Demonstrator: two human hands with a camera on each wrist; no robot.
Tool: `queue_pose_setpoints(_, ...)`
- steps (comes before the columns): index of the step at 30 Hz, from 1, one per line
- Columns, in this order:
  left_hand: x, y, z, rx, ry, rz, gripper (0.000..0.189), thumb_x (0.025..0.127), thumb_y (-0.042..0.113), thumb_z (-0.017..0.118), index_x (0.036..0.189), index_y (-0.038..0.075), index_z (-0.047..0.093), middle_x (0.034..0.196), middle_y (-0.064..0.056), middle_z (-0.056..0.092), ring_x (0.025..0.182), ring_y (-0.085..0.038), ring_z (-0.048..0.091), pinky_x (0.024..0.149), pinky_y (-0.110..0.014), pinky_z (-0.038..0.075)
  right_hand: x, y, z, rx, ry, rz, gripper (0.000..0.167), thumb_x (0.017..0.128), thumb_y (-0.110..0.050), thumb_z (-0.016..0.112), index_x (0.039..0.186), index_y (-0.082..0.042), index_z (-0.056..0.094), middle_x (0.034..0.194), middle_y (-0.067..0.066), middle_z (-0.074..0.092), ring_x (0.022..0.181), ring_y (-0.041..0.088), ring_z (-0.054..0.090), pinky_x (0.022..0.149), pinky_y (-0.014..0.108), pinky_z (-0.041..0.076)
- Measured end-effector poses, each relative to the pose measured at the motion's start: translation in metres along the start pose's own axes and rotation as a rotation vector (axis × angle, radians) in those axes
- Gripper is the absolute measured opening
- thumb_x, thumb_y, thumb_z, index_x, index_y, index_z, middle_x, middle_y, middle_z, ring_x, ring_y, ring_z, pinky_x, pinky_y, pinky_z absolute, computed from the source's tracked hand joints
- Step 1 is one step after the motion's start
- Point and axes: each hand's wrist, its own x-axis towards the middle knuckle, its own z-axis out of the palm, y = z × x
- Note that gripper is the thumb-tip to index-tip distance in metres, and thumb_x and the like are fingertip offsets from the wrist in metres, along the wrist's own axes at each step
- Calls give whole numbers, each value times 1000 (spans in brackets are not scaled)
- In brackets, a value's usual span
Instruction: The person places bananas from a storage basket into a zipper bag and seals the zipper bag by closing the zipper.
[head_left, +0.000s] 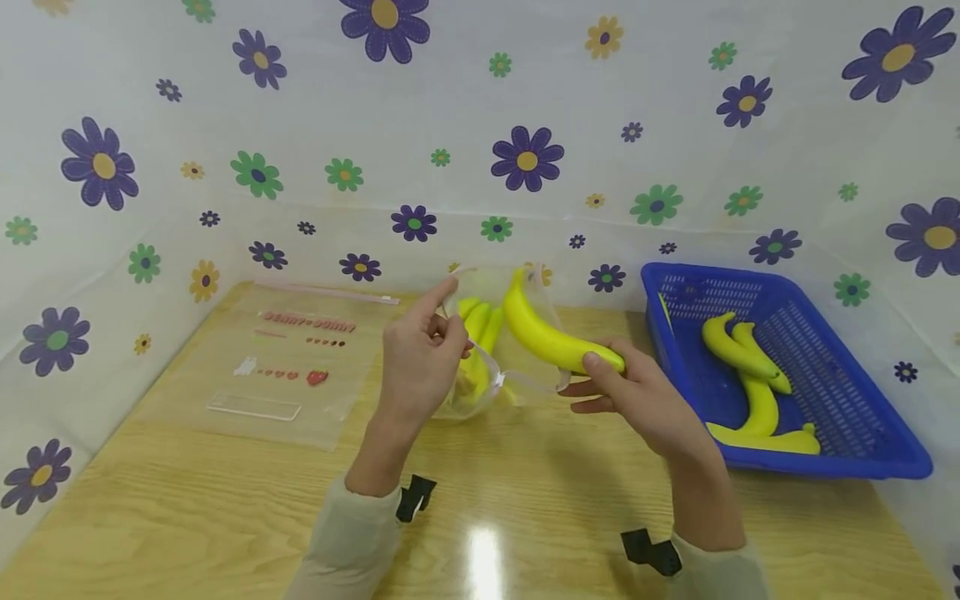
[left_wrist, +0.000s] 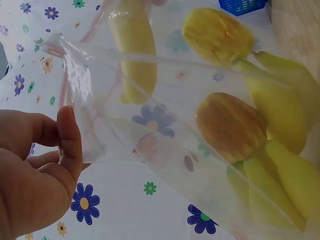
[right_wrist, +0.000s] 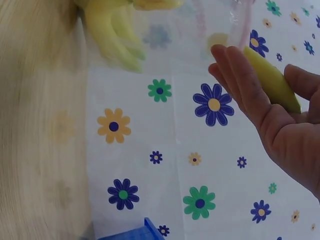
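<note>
My left hand [head_left: 420,358] pinches the rim of a clear zip bag [left_wrist: 85,90] between thumb and fingers, and the bag's mouth gapes. Inside it lie yellow banana bunches [head_left: 483,333]; the left wrist view shows two brown stem ends [left_wrist: 230,127] through the film. With thumb and fingers my right hand [head_left: 648,400] grips a single yellow banana [head_left: 551,337] by its near end. The banana's far end tilts up and overlaps the bag's mouth in the head view. In the right wrist view the fingers hide part of this banana [right_wrist: 275,85].
A blue plastic basket [head_left: 862,400] with several bananas [head_left: 761,408] stands at the right. Another clear zip bag [head_left: 247,358], printed with hearts and a strawberry, lies flat on the wooden table [head_left: 225,517] at the left. Behind rises a white flowered cloth [head_left: 450,100].
</note>
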Motion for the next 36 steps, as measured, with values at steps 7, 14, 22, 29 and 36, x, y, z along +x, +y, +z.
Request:
queue_pose_setpoints(7,1,1,-1,-3,5,12,43,94,-4,56,137,-4,55,65,-12,64,57,-22,65,40,-17,39,6,2,7,116,41,32,44,108,-28,43,138,4,40,118,28,58,107,32,67,84,42,59)
queue_pose_setpoints(14,0,2,-2,-16,0,7,44,94,-5,56,138,-4,55,65,-14,64,57,-26,66,41,-17,42,7,6,11,161,42,8,42,108,-27,43,143,-5,37,114,24,53,105,28,66,81,43,60)
queue_pose_setpoints(22,-1,1,-3,-3,2,-5,44,94,-5,56,138,-2,55,64,-13,63,57,-28,66,41,-18,43,8,7,14,161,27,-26,40,108,-26,43,145,-11,39,122,19,46,104,30,63,83,40,59)
queue_pose_setpoints(29,-1,1,-4,-9,2,10,44,93,-6,56,138,-2,55,64,-13,63,56,-31,66,42,-18,45,10,7,16,152,55,-33,36,107,-20,44,140,-5,47,130,17,45,103,27,64,85,38,59)
queue_pose_setpoints(36,0,1,-5,-7,-2,-2,44,94,-5,55,138,-3,55,65,-13,64,57,-29,66,41,-17,42,10,5,18,192,52,-8,41,109,-24,36,142,-1,41,128,18,45,103,26,64,86,37,58)
